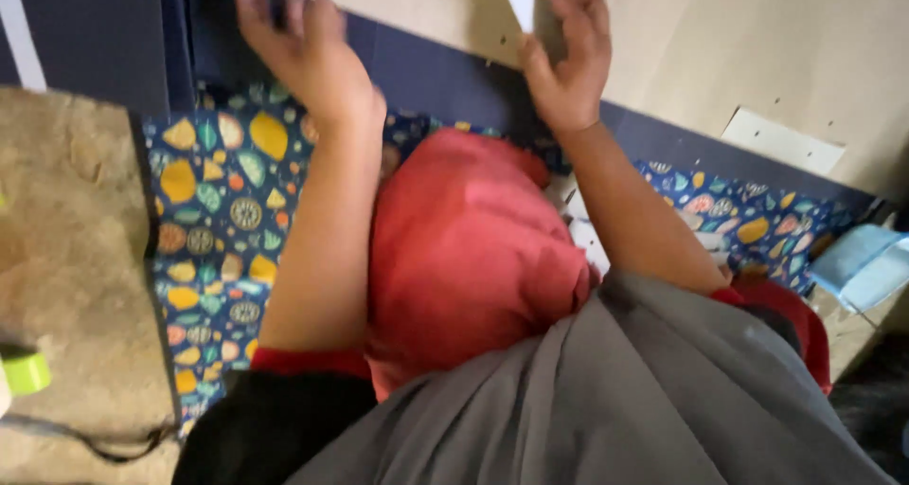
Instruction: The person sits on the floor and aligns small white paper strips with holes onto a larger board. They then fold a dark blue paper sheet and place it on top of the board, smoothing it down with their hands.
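left hand resting fingers spread on dark blue panel | right hand gripping lower edge of tan board, fingers curled | red cushion lying between forearms on patterned cloth

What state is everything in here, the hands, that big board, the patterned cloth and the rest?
Left hand: open, fingers spread, at the board's lower edge.
Right hand: fingers curled over the board's lower edge.
Tan board: flat, with small holes.
Patterned fabric: spread out flat under the arms.
Red cushion: lying between the forearms.
Light blue cloth: crumpled at the right edge.
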